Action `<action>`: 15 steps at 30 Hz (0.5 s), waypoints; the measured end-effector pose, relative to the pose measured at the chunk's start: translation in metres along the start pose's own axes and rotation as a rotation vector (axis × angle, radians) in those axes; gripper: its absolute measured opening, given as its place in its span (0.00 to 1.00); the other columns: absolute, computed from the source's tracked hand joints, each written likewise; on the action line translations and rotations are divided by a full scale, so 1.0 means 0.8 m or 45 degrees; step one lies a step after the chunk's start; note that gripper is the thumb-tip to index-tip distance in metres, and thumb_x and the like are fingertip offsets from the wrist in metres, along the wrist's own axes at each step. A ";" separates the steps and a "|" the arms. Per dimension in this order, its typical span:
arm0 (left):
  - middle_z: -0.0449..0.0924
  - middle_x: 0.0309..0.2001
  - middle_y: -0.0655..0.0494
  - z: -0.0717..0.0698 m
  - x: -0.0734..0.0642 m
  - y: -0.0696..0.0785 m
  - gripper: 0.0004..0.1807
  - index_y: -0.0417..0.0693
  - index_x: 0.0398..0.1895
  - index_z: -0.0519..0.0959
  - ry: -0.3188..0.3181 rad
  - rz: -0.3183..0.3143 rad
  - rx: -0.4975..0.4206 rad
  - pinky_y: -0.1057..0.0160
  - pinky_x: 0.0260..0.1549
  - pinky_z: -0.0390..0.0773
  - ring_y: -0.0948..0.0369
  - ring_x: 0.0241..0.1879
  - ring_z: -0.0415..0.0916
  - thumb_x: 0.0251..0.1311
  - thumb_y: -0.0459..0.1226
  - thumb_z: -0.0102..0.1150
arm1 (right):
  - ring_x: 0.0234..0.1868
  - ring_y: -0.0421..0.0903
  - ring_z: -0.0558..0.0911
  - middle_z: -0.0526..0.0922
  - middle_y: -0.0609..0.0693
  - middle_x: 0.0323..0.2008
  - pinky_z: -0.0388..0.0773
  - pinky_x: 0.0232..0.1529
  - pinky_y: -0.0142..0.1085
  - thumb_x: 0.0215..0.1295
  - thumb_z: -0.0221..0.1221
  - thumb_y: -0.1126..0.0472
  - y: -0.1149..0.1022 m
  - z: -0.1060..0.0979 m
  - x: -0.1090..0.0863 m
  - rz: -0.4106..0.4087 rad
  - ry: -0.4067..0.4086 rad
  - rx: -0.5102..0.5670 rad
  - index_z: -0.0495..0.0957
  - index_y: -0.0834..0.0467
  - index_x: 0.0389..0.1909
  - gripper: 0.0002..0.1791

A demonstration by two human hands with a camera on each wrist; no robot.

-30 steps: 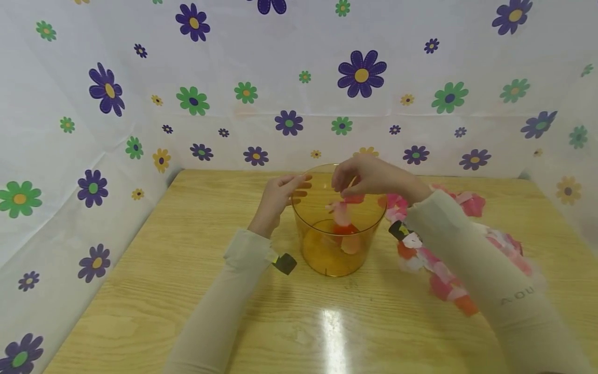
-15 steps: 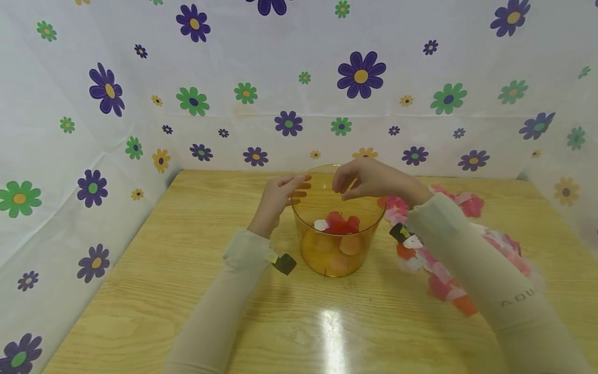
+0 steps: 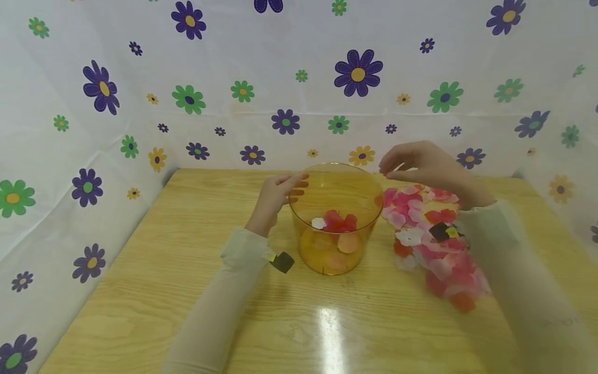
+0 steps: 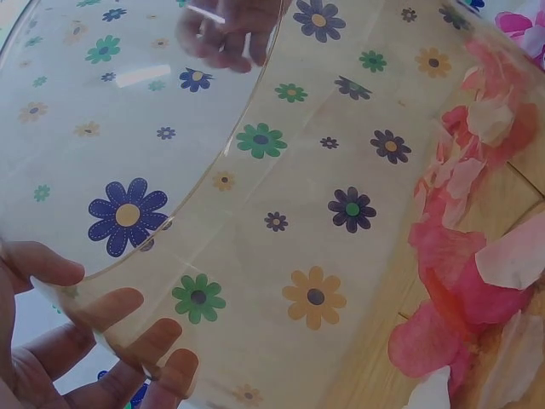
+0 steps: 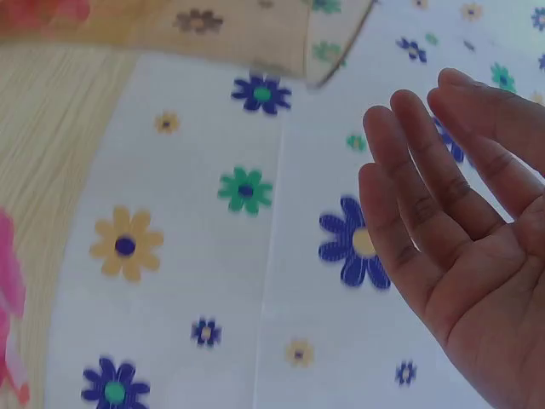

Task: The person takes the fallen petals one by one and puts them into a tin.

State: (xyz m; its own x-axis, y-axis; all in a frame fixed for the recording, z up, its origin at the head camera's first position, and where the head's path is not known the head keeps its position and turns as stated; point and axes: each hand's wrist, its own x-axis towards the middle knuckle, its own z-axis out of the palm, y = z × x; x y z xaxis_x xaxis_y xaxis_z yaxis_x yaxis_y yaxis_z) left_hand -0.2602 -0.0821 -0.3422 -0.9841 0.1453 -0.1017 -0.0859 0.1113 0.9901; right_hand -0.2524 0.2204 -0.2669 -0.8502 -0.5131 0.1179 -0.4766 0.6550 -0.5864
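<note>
A see-through amber plastic bucket stands upright on the table, with several red, peach and white petals at its bottom. My left hand holds the left side of its rim; the left wrist view puts the thumb at the rim and the fingertips against the wall. To the right of the bucket, my right hand hovers over the far end of a pile of pink, red and white petals. Nothing is in that hand, whose fingers are loosely extended in the right wrist view.
A wooden table bears everything. A white cloth printed with purple, green and yellow flowers stands up around the back and sides. A dark square tag is fixed at the left cuff, and another at the right cuff.
Petals fell from my right hand into the bucket. That hand has since left the bucket's mouth and moved right, above the petal pile. The left hand has stayed at the rim.
</note>
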 end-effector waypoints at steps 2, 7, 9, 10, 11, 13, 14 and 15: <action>0.76 0.57 0.43 0.000 0.001 -0.001 0.21 0.43 0.57 0.75 0.000 -0.002 0.001 0.57 0.54 0.75 0.49 0.54 0.76 0.68 0.46 0.48 | 0.48 0.48 0.82 0.84 0.51 0.44 0.78 0.51 0.46 0.60 0.61 0.61 0.010 -0.008 -0.012 0.078 0.030 -0.042 0.80 0.56 0.44 0.11; 0.77 0.57 0.44 -0.001 0.002 -0.001 0.21 0.43 0.57 0.75 0.006 -0.007 0.005 0.56 0.55 0.75 0.49 0.54 0.76 0.68 0.46 0.48 | 0.49 0.53 0.81 0.83 0.54 0.46 0.78 0.50 0.50 0.60 0.62 0.57 0.045 -0.023 -0.039 0.221 0.010 -0.144 0.78 0.57 0.48 0.16; 0.76 0.57 0.44 -0.001 0.001 0.000 0.21 0.44 0.57 0.75 0.005 -0.007 0.008 0.56 0.55 0.74 0.49 0.54 0.76 0.68 0.46 0.48 | 0.49 0.55 0.80 0.82 0.56 0.47 0.78 0.49 0.51 0.60 0.62 0.58 0.063 -0.028 -0.049 0.265 -0.020 -0.178 0.78 0.57 0.49 0.17; 0.77 0.57 0.44 -0.001 0.001 0.000 0.21 0.44 0.57 0.76 0.005 -0.008 0.006 0.56 0.55 0.74 0.49 0.54 0.76 0.68 0.46 0.49 | 0.50 0.56 0.80 0.82 0.57 0.47 0.78 0.49 0.51 0.60 0.62 0.58 0.073 -0.029 -0.054 0.294 -0.039 -0.193 0.78 0.58 0.49 0.17; 0.77 0.57 0.45 -0.001 0.001 0.001 0.21 0.44 0.57 0.76 0.005 -0.008 0.008 0.56 0.55 0.74 0.49 0.54 0.76 0.67 0.46 0.49 | 0.50 0.58 0.80 0.82 0.58 0.47 0.79 0.48 0.51 0.60 0.62 0.58 0.082 -0.030 -0.058 0.319 -0.064 -0.203 0.77 0.58 0.49 0.17; 0.77 0.57 0.45 0.000 0.000 0.001 0.21 0.45 0.56 0.76 0.005 -0.009 0.013 0.56 0.55 0.74 0.49 0.54 0.76 0.67 0.47 0.49 | 0.51 0.61 0.79 0.81 0.61 0.49 0.79 0.47 0.52 0.60 0.62 0.58 0.103 -0.032 -0.066 0.366 -0.118 -0.213 0.76 0.61 0.50 0.18; 0.77 0.57 0.45 0.001 0.000 0.001 0.21 0.45 0.56 0.76 0.004 -0.008 0.016 0.56 0.55 0.74 0.50 0.54 0.76 0.67 0.47 0.49 | 0.51 0.62 0.79 0.80 0.62 0.49 0.79 0.47 0.52 0.60 0.62 0.57 0.112 -0.032 -0.069 0.395 -0.141 -0.217 0.76 0.61 0.50 0.19; 0.77 0.57 0.45 0.001 0.000 0.001 0.21 0.45 0.56 0.76 0.005 -0.009 0.015 0.56 0.55 0.74 0.50 0.54 0.76 0.67 0.47 0.49 | 0.51 0.62 0.79 0.80 0.63 0.50 0.79 0.47 0.52 0.60 0.62 0.57 0.121 -0.032 -0.073 0.428 -0.166 -0.221 0.76 0.62 0.51 0.20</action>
State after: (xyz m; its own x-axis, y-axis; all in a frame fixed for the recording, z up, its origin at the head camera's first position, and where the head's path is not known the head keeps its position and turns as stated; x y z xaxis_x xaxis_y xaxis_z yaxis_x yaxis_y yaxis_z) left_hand -0.2602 -0.0813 -0.3414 -0.9841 0.1407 -0.1080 -0.0907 0.1238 0.9882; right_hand -0.2548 0.3277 -0.3102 -0.9351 -0.3130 -0.1663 -0.2171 0.8766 -0.4294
